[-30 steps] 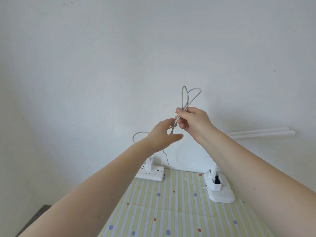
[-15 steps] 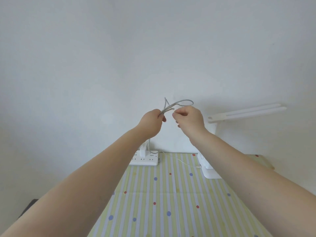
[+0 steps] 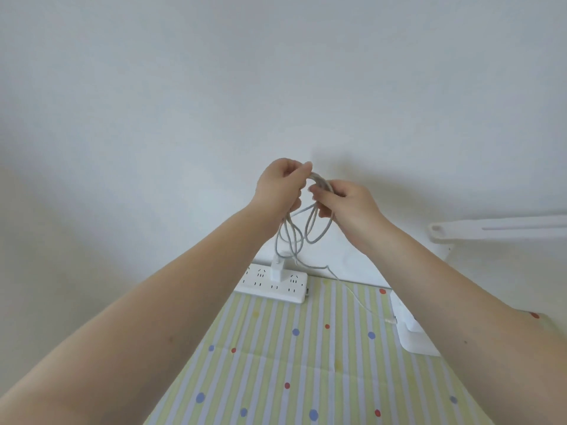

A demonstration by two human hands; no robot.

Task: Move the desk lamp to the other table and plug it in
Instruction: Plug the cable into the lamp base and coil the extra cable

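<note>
Here: a table (image 3: 306,357) under a striped, dotted cloth against a white wall. At its right edge, the desk lamp (image 3: 414,335), base on the cloth, long head reaching off to the right, mostly behind the right forearm. At the back edge, a white power strip (image 3: 260,282) with the adapter (image 3: 277,266) seated in it. Raised above the strip, the cable (image 3: 310,231), gathered in several hanging loops, one run dropping to the adapter, another trailing across the cloth to the lamp base.

Left hand (image 3: 280,187): fingers curled, pinching the top of the loops. Right hand (image 3: 343,204): fingers curled round the same bundle just beside it, thumb and forefinger nipping the strands.

Judged step: tidying slack cable, lamp seemingly placed and plugged in already, so close to the end. Next, probably: loops kept together, bundle lowered near the strip without tugging the adapter or dragging the lamp base.

Against half a second ago: more loops, now hanging downward instead of standing up between the hands; hands closer together and higher over the strip; lamp head further right and partly out of view.
</note>
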